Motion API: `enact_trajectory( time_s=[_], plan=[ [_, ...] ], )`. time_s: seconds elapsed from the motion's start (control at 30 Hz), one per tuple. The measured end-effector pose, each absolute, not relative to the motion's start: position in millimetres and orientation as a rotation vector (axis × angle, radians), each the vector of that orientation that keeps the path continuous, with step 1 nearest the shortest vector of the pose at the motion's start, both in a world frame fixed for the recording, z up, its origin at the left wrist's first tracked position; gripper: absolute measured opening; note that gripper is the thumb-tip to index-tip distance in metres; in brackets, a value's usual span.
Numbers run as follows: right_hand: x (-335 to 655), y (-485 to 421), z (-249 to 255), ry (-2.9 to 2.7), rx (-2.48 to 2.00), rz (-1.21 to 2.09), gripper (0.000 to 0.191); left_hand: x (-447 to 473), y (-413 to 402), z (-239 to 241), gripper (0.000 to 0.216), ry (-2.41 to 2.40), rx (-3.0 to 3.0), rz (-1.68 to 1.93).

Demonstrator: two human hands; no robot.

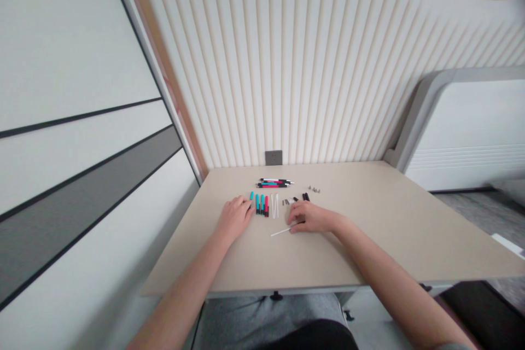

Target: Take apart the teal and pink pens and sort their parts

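Note:
My left hand (235, 216) rests flat on the beige table (369, 240), fingers stretched toward a row of blue and red pen barrels (261, 204). My right hand (308, 216) lies on the table with its fingers curled, pinching the end of a thin white refill (280, 232). Two more white refills (274, 205) lie between the hands. Small black pen parts (299, 197) sit just beyond my right hand. Several assembled pens (274, 182) lie farther back, with tiny metal tips (314, 190) to their right.
A ribbed wall with a grey socket plate (273, 157) stands behind the table. A white and grey cabinet (463, 131) is at the right. A panelled wall runs along the left.

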State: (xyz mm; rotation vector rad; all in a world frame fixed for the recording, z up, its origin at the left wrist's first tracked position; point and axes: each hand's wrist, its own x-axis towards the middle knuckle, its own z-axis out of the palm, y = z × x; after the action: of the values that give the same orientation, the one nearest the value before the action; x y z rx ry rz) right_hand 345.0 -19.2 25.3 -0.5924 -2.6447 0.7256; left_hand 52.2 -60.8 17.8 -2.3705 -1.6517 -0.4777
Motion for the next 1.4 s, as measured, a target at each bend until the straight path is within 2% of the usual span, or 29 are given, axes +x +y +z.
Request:
enact_trajectory(
  time_s=[0.4, 0.7, 1.03, 1.4],
  plan=[
    [339.8, -20.4, 25.3, -2.612, -0.646, 0.685, 0.017, 60.1, -65.0, 27.3, 0.028, -1.440, -2.494, -0.610],
    [326.1, -29.0, 25.4, -2.540, -0.687, 0.472, 0.020, 77.8, -72.7, 27.4, 0.030, -0.995, -2.718, -0.439],
    [337.1, -16.8, 20.0, -2.455, -0.756, 0.491, 0.030, 69.8, -67.5, 25.4, 0.031, -1.182, -2.530, -0.539],
    [347.6, -9.6, 18.3, -2.354, -0.829, 0.510, 0.030, 70.4, -67.9, 21.2, 0.026, -1.273, -2.476, -0.532]
  ],
)
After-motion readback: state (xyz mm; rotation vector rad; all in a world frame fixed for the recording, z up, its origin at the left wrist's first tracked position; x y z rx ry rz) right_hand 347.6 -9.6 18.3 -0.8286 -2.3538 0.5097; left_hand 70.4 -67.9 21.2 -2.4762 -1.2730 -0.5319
